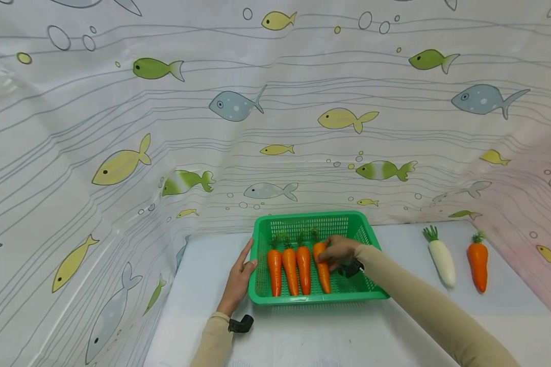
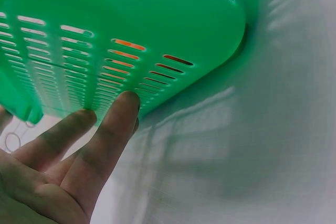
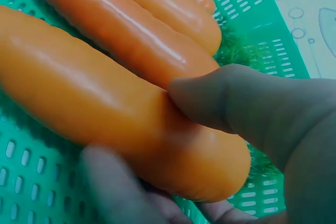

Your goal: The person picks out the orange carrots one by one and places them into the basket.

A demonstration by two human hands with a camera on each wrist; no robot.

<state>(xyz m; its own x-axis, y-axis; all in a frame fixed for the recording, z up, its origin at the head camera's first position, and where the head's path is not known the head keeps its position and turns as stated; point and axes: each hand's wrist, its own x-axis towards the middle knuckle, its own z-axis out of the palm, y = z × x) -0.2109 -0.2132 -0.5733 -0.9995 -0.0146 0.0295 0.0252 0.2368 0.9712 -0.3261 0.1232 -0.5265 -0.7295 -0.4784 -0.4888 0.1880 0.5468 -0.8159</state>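
Several orange carrots with green tops lie side by side in a green plastic basket (image 1: 319,300). The rightmost carrot (image 1: 323,280) is in the grip of my right hand (image 1: 342,250), which reaches in from the right. Up close in the right wrist view, the thumb lies on top of this carrot (image 3: 79,82), with fingers curled at its other side and partly hidden under it. A neighbouring carrot (image 3: 121,24) lies right alongside. My left hand (image 1: 239,280) is at the basket's left side, and its extended fingertips touch the slotted outer wall (image 2: 173,24) in the left wrist view.
To the right of the basket, a white radish (image 1: 442,262) with green leaves and another carrot (image 1: 478,265) lie on the white table (image 1: 303,336). A fish-patterned sheet (image 1: 303,173) hangs behind the table and along both sides.
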